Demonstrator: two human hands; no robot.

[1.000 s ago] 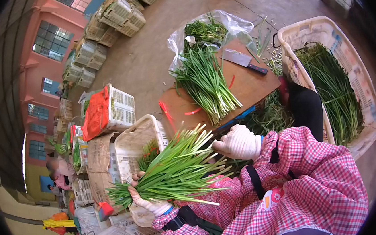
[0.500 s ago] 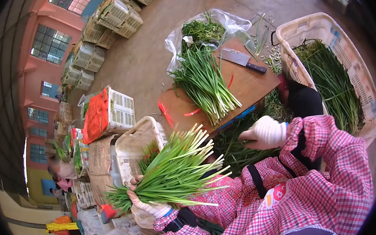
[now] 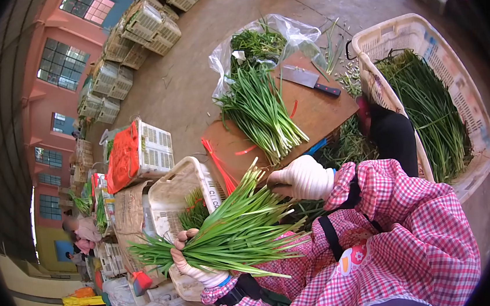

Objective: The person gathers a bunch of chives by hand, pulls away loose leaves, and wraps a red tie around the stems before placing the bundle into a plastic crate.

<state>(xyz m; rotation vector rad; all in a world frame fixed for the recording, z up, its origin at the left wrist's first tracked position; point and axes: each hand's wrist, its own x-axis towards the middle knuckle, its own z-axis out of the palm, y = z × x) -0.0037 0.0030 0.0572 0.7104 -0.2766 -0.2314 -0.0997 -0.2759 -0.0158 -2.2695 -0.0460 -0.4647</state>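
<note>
My left hand [image 3: 195,263], in a white wrap with bare fingertips, is closed round a loose bunch of garlic chives [image 3: 234,229]. The pale stalk ends fan out to the right, above my lap. My right hand [image 3: 305,178], also wrapped in white, is close to the upper stalk ends, its fingers drawn together; whatever they hold, if anything, is hidden. Beyond it, another pile of garlic chives [image 3: 262,113] lies on a brown board [image 3: 325,108]. A cleaver [image 3: 308,80] with a dark handle rests on the board, near several red ties [image 3: 220,164].
At right stands a large white crate [image 3: 450,71] of chives. A smaller white basket [image 3: 163,189] with tied bunches is at left, behind my left hand. Clear plastic [image 3: 298,32] lies under greens at the board's far end. Stacked crates [image 3: 149,27] line the wall; people [image 3: 83,231] are far left.
My right hand has moved left, from over the greens beside the board to the stalk ends of the held bunch. The left hand still grips the bunch; the view has shifted slightly.
</note>
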